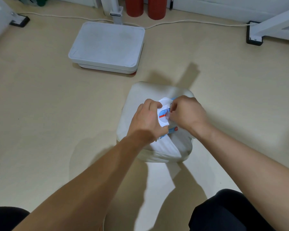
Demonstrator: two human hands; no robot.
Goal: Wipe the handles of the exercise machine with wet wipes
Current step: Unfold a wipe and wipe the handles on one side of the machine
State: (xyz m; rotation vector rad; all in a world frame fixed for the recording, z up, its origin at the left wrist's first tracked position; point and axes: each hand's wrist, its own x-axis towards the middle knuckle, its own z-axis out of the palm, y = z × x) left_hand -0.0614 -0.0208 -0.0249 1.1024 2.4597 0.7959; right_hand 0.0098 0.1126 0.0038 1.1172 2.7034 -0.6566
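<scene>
A white wet-wipe pack (163, 116) with blue and red print lies on a cream cushioned seat (143, 97) in the middle of the view. My left hand (147, 119) grips the pack's left side, fingers curled over its edge. My right hand (185, 112) pinches at the oval flap on top of the pack, at its right side. No handle of the exercise machine is in view.
A white platform scale (107, 45) stands on the beige floor ahead, its post rising at the back. Two red cylinders (145, 7) stand by the far wall. White frame legs with black feet (254, 35) sit at right and left. A cable (190, 22) runs along the floor.
</scene>
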